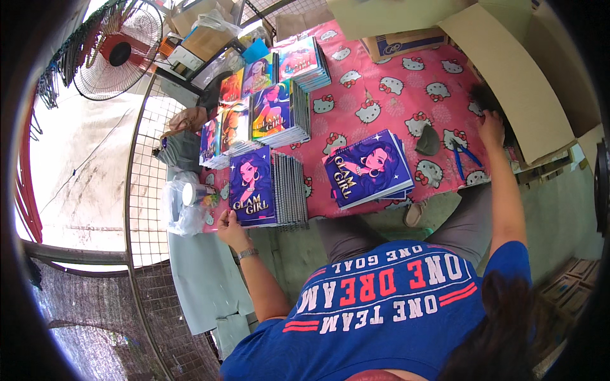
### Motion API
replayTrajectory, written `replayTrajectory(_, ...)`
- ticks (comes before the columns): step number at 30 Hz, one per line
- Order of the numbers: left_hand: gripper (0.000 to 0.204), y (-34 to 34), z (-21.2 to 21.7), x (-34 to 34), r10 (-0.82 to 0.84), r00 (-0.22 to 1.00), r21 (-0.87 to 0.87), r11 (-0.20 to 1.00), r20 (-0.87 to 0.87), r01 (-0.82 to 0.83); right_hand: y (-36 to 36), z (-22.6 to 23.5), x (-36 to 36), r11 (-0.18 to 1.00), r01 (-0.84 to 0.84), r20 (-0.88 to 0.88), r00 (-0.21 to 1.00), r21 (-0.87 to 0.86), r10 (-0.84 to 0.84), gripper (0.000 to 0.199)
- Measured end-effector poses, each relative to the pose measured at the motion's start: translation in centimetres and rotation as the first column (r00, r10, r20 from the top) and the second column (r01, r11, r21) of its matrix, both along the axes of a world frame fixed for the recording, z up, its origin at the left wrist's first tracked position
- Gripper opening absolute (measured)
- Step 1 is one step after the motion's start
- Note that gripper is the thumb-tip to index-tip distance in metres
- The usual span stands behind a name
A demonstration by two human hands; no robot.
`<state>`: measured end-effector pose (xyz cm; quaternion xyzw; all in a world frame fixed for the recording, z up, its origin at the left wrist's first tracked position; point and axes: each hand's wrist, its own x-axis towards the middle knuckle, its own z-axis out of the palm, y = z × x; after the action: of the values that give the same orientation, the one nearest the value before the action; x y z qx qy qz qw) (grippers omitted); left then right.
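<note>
At the near left edge of the table, my left hand is closed at the lower corner of a purple spiral notebook on top of a tall stack. The cover shows a drawn long-haired figure. My right hand reaches to the far right, its fingers curled against a dark fuzzy thing beside the cardboard box; its kind is unclear. Between my hands lies a smaller, slightly fanned pile of purple notebooks. Blue-handled pliers and a grey-green rounded piece lie nearer my right hand.
Several stacks of colourful notebooks stand at the back left of the pink patterned tablecloth. An open cardboard box borders the right side. A white cup and plastic bag sit left; a fan stands beyond.
</note>
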<state>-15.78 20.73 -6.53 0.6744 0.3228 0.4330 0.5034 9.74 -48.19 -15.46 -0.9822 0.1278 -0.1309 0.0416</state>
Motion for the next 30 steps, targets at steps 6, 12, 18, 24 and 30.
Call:
replayTrajectory(6,0.023,-0.2,-0.7,-1.3,0.058,0.964,0.208,0.978,-0.26,-0.003,-1.6,-2.5,1.8,0.98,0.032,-0.057,0.997,-0.195,-0.044,0.032)
replayTrajectory(12,0.025,0.7,-1.5,-2.3,0.065,0.97,0.165,0.986,-0.234,-0.026,-2.2,-2.7,3.6,0.999,0.011,-0.008,1.0,-0.041,-0.012,0.03)
replayTrajectory(18,0.024,-13.4,5.2,9.2,-0.2,0.947,0.568,0.762,-0.25,0.311,-1.6,0.0,3.3,0.854,-0.328,0.267,0.935,0.403,0.233,0.031)
replayTrajectory(24,0.026,-23.6,-4.9,21.3,-0.489,0.441,0.309,0.33,-0.752,0.892,9.5,7.2,-1.1,0.615,-0.53,0.377,0.848,0.583,0.373,0.026)
replayTrajectory(30,0.022,-24.8,-5.7,21.8,-0.62,0.347,0.14,0.358,-0.704,0.923,9.4,7.8,-7.8,0.502,-0.382,0.261,0.919,0.776,0.296,0.025)
